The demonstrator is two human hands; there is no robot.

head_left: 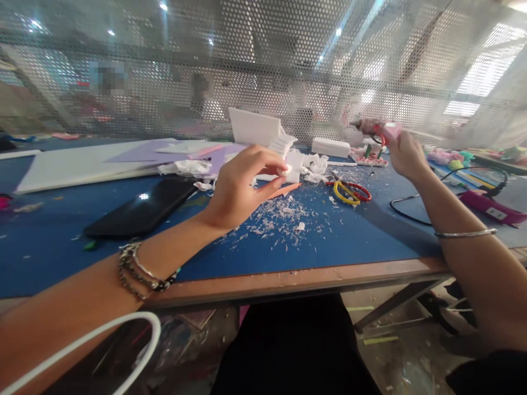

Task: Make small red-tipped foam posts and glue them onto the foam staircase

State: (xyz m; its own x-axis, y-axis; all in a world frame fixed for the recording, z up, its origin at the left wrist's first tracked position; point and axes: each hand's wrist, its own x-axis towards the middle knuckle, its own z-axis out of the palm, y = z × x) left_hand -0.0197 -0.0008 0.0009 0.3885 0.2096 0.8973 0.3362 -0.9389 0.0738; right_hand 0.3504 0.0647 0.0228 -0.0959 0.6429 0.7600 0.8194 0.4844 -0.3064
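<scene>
Between thumb and fingertips, my left hand point(242, 184) pinches a small white piece point(287, 170), too small to make out its kind. My right hand point(407, 155) grips a pink hot glue gun point(385, 131), raised above the table with its nozzle pointing left. Below the glue gun, scissors point(349, 192) with yellow and red handles lie on the blue tabletop. White shreds point(284, 219) are scattered under my left hand. Behind it stands a white foam board point(257, 127), and crumpled white scraps point(316, 166) lie beside it.
A black phone point(142, 208) lies left of my left wrist. White and lilac sheets point(82, 164) cover the back left. At the right are a purple device point(492, 207), a black cable point(401, 213) and coloured bunches point(448, 157). A perforated metal screen point(255, 60) closes the back. The table's wooden edge point(308, 273) runs in front.
</scene>
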